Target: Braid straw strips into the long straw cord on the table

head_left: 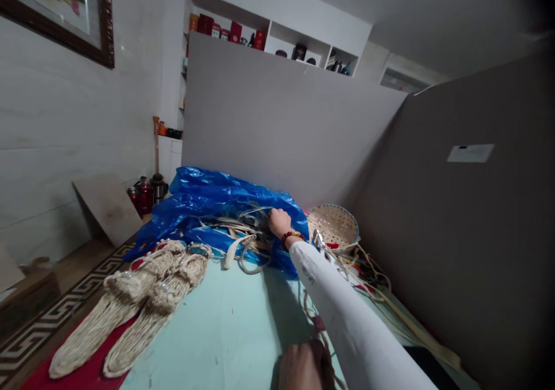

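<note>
My right hand [280, 222], in a white sleeve and with a red bead bracelet [293, 238] at the wrist, reaches into a crumpled blue plastic bag [225, 193]. Its fingers are curled round pale straw strips [236, 228], which lie loose on the bag. At the bottom edge my left hand [303, 367] is closed and partly cut off; what it holds is hidden. A twisted straw cord [327, 343] runs beside it. Two woven straw sandals [162, 297] with pearl-like beads lie side by side on the left.
A pale green cover [217, 320] lies on the table. A round woven basket [333, 225] stands at the back right, with loose strips and tools before it. Grey panels [277, 112] rise behind and at right. Thermos flasks [158, 187] stand at the back left.
</note>
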### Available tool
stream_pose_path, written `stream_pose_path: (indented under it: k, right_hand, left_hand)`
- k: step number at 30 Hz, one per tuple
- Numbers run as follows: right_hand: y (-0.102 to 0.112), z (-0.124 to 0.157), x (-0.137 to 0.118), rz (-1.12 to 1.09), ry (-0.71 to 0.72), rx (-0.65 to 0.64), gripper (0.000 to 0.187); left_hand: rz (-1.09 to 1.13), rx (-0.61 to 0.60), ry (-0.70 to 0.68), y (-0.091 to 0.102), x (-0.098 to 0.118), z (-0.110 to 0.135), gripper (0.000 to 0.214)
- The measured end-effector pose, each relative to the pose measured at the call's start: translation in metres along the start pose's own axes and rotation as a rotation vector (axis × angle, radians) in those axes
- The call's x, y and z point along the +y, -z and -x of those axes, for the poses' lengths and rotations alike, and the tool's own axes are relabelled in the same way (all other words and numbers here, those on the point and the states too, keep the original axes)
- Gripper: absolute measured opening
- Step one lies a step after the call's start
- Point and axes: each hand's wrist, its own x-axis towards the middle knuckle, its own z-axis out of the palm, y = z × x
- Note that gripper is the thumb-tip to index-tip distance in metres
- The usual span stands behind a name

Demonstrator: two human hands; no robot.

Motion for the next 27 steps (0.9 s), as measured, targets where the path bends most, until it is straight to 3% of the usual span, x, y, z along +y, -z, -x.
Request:
stream_pose_path:
  k: [4, 9, 15, 17, 20, 24, 27]
  right_hand:
    - [0.007, -0.001, 0.001, -0.073, 0.173, -0.074, 0.026]
    - [0.022, 0.008, -0.011, -0.135, 0.39, -0.069, 0.021]
    - [0.001, 0.038, -0.034, -0.132, 0.635, -0.205, 0.023]
    - [-0.009, 0.038, -0.033, -0.084, 0.603, -0.231, 0.021]
    - [-0.015, 0.026, -0.02, 0.013, 0.441, -0.211, 0.024]
    - [-0.01, 0.012, 0.005, 0.116, 0.256, -0.17, 0.029]
    - [-0.005, 0.011, 0.014, 0.155, 0.213, -0.164, 0.029]
  left_hand:
    - [-0.071, -0.012, 0.079, 0.001, 0.009, -0.005, 0.026]
    - [-0.075, -0.023, 0.038, 0.006, 0.016, -0.002, 0.036]
    - [-0.078, -0.013, 0.072, 0.005, 0.015, -0.001, 0.035]
    - [-0.08, -0.015, 0.081, 0.003, 0.014, -0.002, 0.034]
    - [-0.1, -0.012, 0.102, 0.003, 0.013, -0.004, 0.033]
    - [-0.139, -0.054, 0.12, 0.008, 0.016, -0.005, 0.035]
    - [-0.144, -0.07, 0.096, 0.011, 0.019, -0.003, 0.036]
